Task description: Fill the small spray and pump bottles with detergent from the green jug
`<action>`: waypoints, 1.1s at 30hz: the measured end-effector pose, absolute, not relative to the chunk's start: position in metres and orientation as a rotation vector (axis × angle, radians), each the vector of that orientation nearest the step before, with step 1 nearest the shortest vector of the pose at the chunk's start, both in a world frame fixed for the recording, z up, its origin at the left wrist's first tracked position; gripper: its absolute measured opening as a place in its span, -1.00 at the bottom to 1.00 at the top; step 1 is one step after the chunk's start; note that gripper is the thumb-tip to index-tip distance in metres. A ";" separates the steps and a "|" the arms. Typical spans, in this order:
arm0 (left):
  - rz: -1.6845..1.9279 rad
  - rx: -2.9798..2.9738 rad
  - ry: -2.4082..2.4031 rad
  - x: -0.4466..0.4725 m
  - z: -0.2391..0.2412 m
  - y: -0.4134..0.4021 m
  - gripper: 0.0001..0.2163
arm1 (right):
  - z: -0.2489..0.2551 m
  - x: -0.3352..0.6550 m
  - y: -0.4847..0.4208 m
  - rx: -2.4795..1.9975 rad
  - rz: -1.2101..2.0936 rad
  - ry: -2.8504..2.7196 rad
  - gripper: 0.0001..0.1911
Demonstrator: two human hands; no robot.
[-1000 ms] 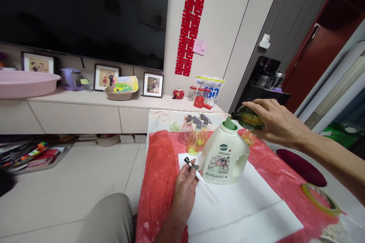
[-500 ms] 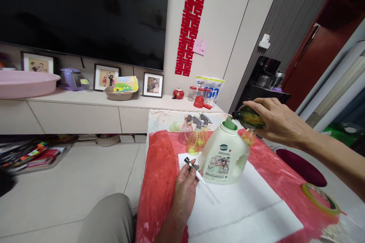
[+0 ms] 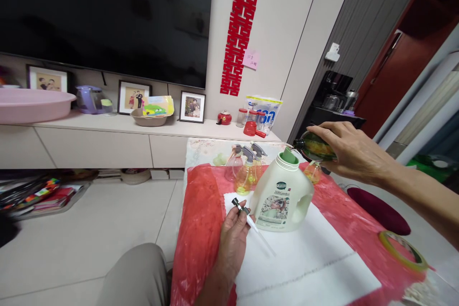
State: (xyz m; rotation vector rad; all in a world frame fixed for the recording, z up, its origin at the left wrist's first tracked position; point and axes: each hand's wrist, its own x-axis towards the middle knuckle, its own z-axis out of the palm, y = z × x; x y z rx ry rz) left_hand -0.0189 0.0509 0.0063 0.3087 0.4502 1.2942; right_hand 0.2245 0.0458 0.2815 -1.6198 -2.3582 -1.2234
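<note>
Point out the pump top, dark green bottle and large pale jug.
pump top [image 3: 253, 225]: head view, on its white shaft.
dark green bottle [image 3: 316, 148]: head view, on the glass body.
large pale jug [image 3: 282, 196]: head view, on the front of its body.

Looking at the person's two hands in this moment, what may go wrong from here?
1. The right hand tilts the dark green bottle with its mouth close to the green spout of the jug; a small slip might send liquid down the outside.
2. The left hand holds the pump above the white sheet, so any liquid on it could drip there.
3. Spray bottles stand close behind the jug; a bump might tip them.
</note>
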 end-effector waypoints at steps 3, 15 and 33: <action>1.289 0.305 0.452 -0.019 0.007 0.051 -0.54 | 0.282 0.223 0.046 -1.625 -1.243 -2.350 -0.30; 1.285 0.321 0.471 -0.019 0.006 0.052 -0.54 | 0.284 0.224 0.045 -1.592 -1.294 -2.351 -0.33; 1.285 0.334 0.472 -0.019 0.005 0.052 -0.53 | 0.286 0.224 0.044 -1.585 -1.340 -2.349 -0.34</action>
